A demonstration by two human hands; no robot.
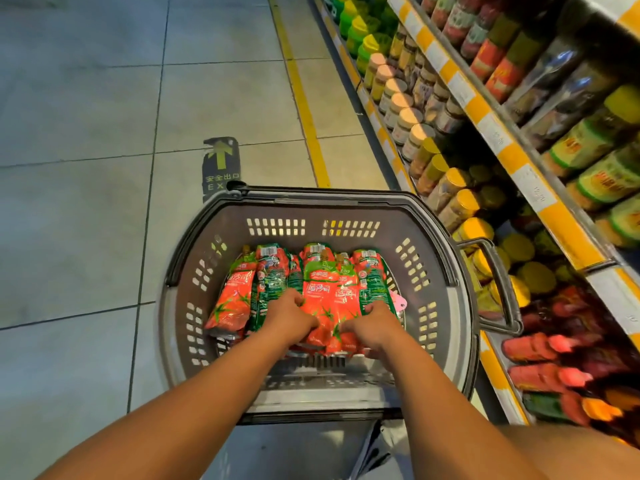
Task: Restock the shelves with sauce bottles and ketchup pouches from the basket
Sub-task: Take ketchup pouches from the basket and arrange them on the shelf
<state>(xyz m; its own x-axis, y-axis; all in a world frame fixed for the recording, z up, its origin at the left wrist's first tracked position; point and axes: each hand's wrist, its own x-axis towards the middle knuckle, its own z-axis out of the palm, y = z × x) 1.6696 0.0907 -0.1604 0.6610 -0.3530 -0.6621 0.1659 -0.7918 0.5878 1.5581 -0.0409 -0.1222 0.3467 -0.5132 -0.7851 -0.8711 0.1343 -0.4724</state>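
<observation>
Ketchup pouches [311,292] lie packed in the basket [460,327] at lower centre, left hand [289,315] and right hand [375,322] curled round a central bunch; judged soft, slippery, best gripped mid-body.

A yellow painted line [304,105] runs along the grey tiled floor [86,116] beside the aisle, while a dark floor sticker [221,166] bearing a green arrow and exit lettering lies nearby.
</observation>
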